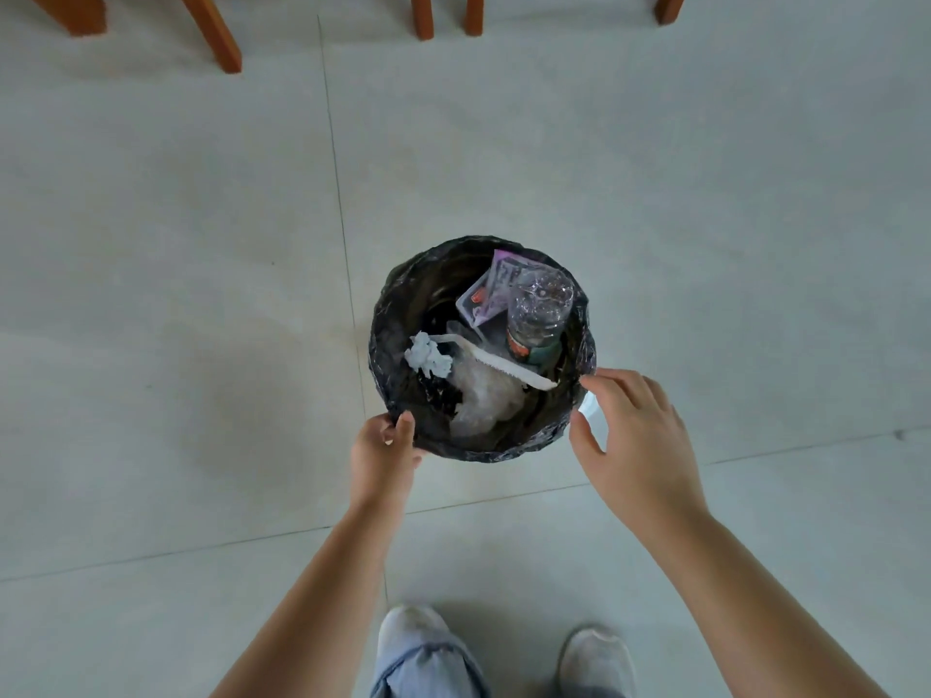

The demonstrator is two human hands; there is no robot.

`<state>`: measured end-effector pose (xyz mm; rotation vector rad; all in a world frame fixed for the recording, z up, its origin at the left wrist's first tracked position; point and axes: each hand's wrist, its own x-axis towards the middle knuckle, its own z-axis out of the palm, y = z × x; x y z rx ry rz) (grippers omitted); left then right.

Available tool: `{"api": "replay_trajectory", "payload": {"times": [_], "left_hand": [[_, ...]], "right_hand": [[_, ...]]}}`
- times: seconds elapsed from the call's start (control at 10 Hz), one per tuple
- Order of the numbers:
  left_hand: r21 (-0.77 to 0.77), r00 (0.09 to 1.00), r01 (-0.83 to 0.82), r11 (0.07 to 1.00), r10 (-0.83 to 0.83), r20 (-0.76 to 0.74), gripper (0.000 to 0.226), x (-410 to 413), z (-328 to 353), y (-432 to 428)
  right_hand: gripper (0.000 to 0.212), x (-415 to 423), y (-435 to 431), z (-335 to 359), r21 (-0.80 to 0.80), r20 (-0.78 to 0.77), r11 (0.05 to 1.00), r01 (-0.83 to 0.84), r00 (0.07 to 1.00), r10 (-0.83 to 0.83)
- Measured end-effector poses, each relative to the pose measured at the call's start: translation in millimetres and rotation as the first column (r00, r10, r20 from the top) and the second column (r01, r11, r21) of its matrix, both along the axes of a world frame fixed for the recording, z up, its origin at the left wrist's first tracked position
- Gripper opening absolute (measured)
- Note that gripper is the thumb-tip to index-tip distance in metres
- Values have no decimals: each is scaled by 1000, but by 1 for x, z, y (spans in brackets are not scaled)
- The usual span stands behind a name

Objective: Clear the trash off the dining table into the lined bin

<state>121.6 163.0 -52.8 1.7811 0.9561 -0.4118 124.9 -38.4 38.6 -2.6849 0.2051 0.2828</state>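
Observation:
A round bin [398, 299] lined with a black plastic bag stands on the tiled floor in front of me. Inside it lie a clear plastic bottle [538, 314], a purple and white wrapper [488, 294], a crumpled white tissue [428, 357], a white plastic knife [509, 370] and clear crumpled plastic [486, 400]. My left hand [385, 453] pinches the liner's rim at the near left edge. My right hand [635, 440] hovers at the near right edge with fingers spread, its fingertips at the rim, holding nothing.
Grey floor tiles [201, 244] surround the bin. Orange-brown wooden furniture legs [216, 37] stand at the far edge of the view. My shoes [594, 657] and a trouser leg [423, 667] are at the bottom.

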Motion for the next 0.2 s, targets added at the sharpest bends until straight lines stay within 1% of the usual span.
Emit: {"api": "replay_trajectory", "payload": {"times": [0.1, 0.2], "left_hand": [[-60, 999, -34, 998, 36, 33, 15, -4, -5, 0], [-41, 995, 96, 995, -95, 16, 24, -9, 3, 0]], "right_hand": [[28, -1, 3, -7, 12, -6, 1000, -14, 1000, 14], [28, -5, 9, -5, 0, -19, 1000, -19, 1000, 19]]}}
